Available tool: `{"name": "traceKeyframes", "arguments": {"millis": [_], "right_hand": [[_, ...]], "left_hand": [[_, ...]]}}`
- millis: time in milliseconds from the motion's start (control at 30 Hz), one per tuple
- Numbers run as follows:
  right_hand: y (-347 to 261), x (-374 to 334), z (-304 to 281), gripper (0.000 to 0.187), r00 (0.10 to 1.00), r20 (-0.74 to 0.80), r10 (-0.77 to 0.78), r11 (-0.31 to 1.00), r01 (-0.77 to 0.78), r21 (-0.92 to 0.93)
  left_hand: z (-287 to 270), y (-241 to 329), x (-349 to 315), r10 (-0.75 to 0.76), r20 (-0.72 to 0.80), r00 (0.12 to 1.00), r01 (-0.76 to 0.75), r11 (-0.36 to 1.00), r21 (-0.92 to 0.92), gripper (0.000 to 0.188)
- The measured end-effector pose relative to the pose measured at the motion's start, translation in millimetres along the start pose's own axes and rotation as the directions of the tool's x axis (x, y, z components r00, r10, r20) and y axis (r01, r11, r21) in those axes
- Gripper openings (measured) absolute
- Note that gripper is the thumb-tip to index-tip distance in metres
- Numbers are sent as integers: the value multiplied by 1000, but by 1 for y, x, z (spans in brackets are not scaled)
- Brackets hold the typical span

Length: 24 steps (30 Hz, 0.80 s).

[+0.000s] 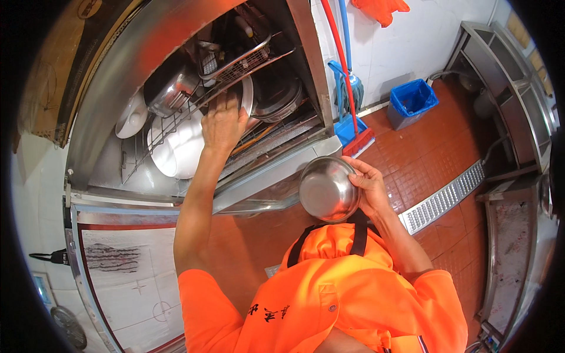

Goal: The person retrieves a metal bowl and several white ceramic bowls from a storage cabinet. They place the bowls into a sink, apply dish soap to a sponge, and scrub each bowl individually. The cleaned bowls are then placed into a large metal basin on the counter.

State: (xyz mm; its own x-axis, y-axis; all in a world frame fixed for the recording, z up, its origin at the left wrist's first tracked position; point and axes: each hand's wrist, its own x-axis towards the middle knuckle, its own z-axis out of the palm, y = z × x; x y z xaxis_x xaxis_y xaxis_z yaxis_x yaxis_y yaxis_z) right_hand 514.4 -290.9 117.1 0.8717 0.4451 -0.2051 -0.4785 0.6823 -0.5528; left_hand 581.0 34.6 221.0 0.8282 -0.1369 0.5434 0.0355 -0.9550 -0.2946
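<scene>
Inside the metal cabinet at the upper left, my left hand (pixel 223 125) reaches in among the dishes on the wire racks. Its fingers point inward and the thumb stands apart; the fingertips are in shadow. Close to it are a white dish seen by its rim (pixel 248 94) and a large white bowl (pixel 172 150). My right hand (pixel 372 187) is closed on the edge of a shiny stainless steel bowl (pixel 328 191), held in front of my orange top.
A dark lidded pot (pixel 276 97), a metal pan (pixel 179 91) and a wire basket (pixel 238 65) sit in the cabinet. Beyond it stand a red broom (pixel 358 141), a blue dustpan (pixel 346 130) and a lined bin (pixel 412 100). A drain grate (pixel 444 197) crosses the red tiles.
</scene>
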Motion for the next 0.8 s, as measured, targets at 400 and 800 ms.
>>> {"name": "traceKeyframes", "arguments": {"millis": [400,800], "right_hand": [[-9,15,29,46,998,57,-8,953,-10,303],[-16,41,72,39,988,150,20,973,-53,223]], "left_hand": [[-6,-3,-10,-27,-101,995,18,996,-87,38],[-6,-2,-8,-28,-51,998,27,999,-25,29]]}}
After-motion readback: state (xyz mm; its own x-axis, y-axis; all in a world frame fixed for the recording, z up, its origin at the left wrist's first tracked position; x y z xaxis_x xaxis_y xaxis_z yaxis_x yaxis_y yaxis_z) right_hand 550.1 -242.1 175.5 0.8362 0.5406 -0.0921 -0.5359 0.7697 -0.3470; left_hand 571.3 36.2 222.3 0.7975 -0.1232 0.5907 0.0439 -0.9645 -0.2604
